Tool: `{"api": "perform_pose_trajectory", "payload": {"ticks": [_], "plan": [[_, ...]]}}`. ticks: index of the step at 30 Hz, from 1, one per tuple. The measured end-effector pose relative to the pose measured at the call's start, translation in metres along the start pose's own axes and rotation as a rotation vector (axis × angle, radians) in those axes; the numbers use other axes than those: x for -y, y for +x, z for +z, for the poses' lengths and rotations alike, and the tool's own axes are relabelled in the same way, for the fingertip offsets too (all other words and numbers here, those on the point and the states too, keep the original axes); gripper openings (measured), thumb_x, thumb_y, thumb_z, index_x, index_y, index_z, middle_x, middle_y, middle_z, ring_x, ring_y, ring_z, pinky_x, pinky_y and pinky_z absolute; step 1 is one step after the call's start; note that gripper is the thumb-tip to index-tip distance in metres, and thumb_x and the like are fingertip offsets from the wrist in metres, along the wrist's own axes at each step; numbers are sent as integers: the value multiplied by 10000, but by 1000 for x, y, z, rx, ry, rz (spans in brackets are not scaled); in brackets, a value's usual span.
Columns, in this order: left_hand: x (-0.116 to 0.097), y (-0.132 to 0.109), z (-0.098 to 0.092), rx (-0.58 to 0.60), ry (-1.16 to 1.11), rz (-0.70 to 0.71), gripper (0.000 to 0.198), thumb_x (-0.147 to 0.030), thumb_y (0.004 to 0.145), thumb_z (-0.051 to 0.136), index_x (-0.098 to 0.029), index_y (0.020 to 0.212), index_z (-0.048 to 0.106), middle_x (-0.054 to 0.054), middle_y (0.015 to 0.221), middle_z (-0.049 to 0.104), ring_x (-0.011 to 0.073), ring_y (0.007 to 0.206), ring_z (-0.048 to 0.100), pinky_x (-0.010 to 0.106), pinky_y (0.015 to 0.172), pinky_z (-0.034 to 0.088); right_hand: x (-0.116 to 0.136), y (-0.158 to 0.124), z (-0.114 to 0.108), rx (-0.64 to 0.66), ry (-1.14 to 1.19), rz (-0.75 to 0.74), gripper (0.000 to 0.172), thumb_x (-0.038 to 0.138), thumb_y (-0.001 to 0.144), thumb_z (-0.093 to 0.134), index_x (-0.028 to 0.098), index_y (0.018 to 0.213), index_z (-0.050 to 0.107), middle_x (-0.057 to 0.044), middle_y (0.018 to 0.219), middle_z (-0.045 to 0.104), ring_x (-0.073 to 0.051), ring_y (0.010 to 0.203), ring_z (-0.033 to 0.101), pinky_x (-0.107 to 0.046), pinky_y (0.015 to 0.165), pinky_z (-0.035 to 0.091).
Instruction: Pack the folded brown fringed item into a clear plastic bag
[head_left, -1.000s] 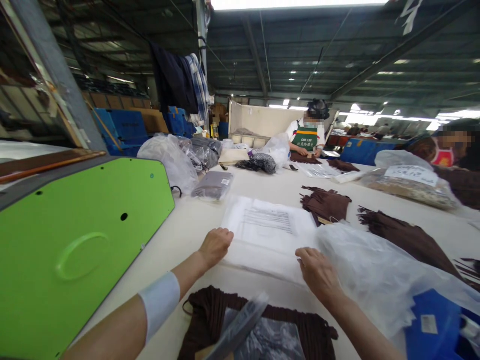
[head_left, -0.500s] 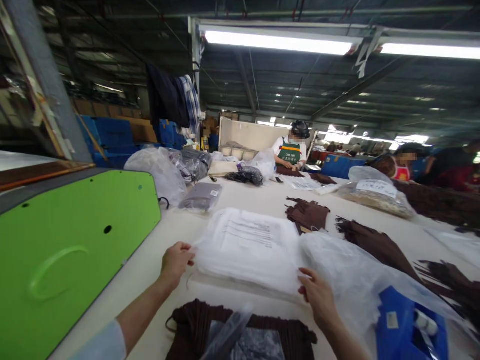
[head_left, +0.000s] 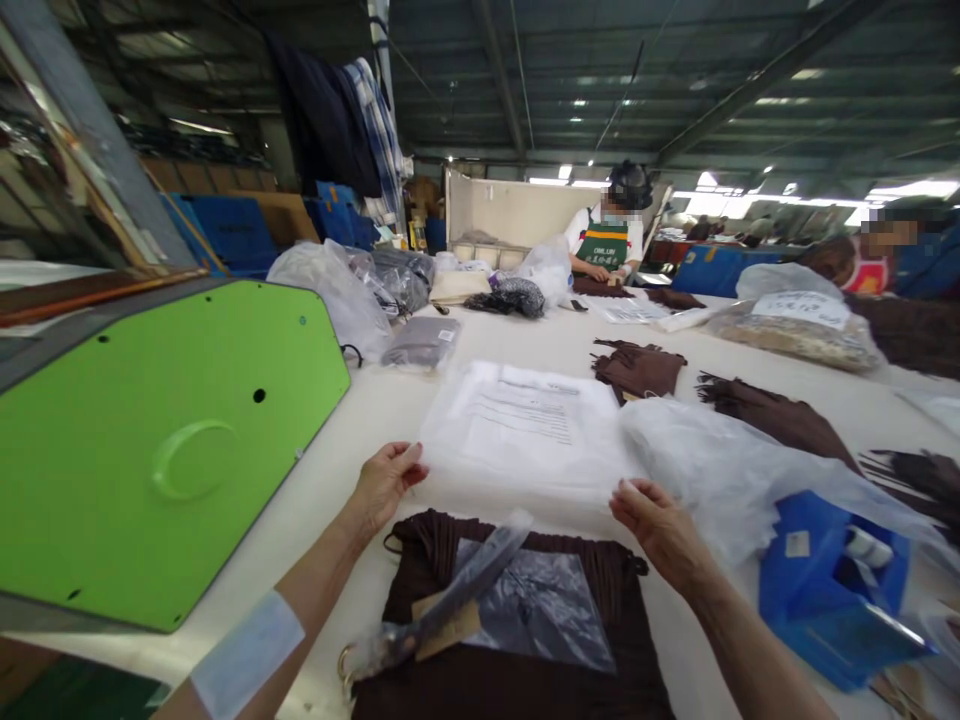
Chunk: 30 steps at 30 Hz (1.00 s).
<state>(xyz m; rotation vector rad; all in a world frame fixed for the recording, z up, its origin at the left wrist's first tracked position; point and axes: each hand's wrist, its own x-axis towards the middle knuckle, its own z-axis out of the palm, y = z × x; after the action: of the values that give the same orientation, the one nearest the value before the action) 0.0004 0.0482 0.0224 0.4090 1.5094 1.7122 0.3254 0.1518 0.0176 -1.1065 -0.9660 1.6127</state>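
Observation:
A stack of clear plastic bags with printed text on top lies flat on the white table. My left hand is closed at its near left corner, thumb and fingertips pinching the thin film. At the near right corner my right hand pinches the edge in the same way. Between my forearms lies a folded dark brown garment with gathered fabric along its far side. On the garment rest a clear plastic packet, a narrow plastic-wrapped strip and a tan tag.
A green machine panel stands at the left. Right of the stack are crumpled plastic, a blue bin and fringed brown pieces. Bagged items lie farther back. A co-worker in a green apron handles brown cloth across the table.
The view has tilted down, showing more of the brown garment and the things on it. Both hands stay at the stack's near corners, and the top film looks drawn slightly toward me.

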Motion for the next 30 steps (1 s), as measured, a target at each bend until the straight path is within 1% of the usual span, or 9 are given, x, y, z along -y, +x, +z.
{"api": "perform_pose_trajectory", "payload": {"ticks": [3, 6, 9, 11, 13, 16, 23, 27, 30], "plan": [[9, -18, -7, 67, 214, 73, 380, -437, 571, 770, -159, 731, 568, -51, 571, 558, 108, 501, 532, 237, 543, 476, -9, -12, -7, 26, -272, -10, 394, 501, 582, 759, 169, 636, 555, 31, 584, 568, -131, 605, 585, -250, 619, 471], [15, -34, -13, 108, 413, 155, 391, -555, 584, 688, -194, 709, 605, -47, 544, 559, 146, 556, 531, 265, 590, 457, -14, -25, -13, 6, -489, -85, 442, 600, 617, 670, 175, 616, 551, 35, 573, 521, -137, 589, 513, -261, 565, 380], [18, -47, -18, 110, 527, 229, 391, -587, 627, 612, -229, 782, 630, -35, 667, 617, 182, 695, 558, 286, 690, 431, -17, -35, -15, -63, -630, -178, 470, 654, 616, 605, 191, 584, 530, 49, 573, 449, -127, 595, 421, -268, 583, 323], [20, -52, -19, 83, 584, 256, 413, -600, 659, 552, -240, 848, 624, -21, 780, 646, 209, 798, 574, 306, 752, 418, -18, -39, -14, -118, -690, -208, 485, 681, 623, 554, 199, 578, 519, 46, 577, 435, -137, 608, 414, -276, 602, 317], [23, -55, -19, 32, 628, 267, 439, -609, 673, 500, -234, 873, 614, -2, 838, 655, 232, 852, 577, 332, 789, 411, -19, -43, -11, -177, -732, -209, 493, 695, 633, 515, 204, 583, 520, 42, 569, 438, -147, 604, 423, -283, 604, 317], [25, -57, -16, -46, 639, 259, 467, -608, 677, 461, -211, 877, 605, 24, 846, 658, 247, 838, 579, 357, 784, 414, -22, -49, -6, -241, -756, -178, 502, 703, 630, 504, 204, 608, 544, 33, 578, 481, -162, 619, 460, -286, 615, 335], [26, -64, -13, -142, 577, 229, 464, -567, 677, 429, -164, 819, 610, 27, 720, 654, 209, 722, 593, 303, 682, 456, -29, -57, -3, -313, -729, -51, 553, 729, 608, 483, 186, 661, 572, 3, 617, 567, -192, 651, 529, -295, 602, 391], [26, -72, -13, -222, 569, 235, 430, -520, 669, 433, -157, 790, 629, 28, 698, 642, 213, 720, 582, 307, 677, 449, -29, -59, -4, -377, -779, -43, 565, 746, 596, 467, 193, 638, 573, -10, 594, 577, -217, 655, 545, -312, 601, 387], [28, -74, -15, -232, 554, 225, 403, -501, 662, 436, -163, 761, 633, 24, 683, 647, 216, 710, 587, 308, 665, 456, -28, -61, -3, -394, -822, -50, 571, 761, 597, 436, 205, 624, 562, -24, 592, 592, -233, 657, 558, -323, 601, 388]]}}
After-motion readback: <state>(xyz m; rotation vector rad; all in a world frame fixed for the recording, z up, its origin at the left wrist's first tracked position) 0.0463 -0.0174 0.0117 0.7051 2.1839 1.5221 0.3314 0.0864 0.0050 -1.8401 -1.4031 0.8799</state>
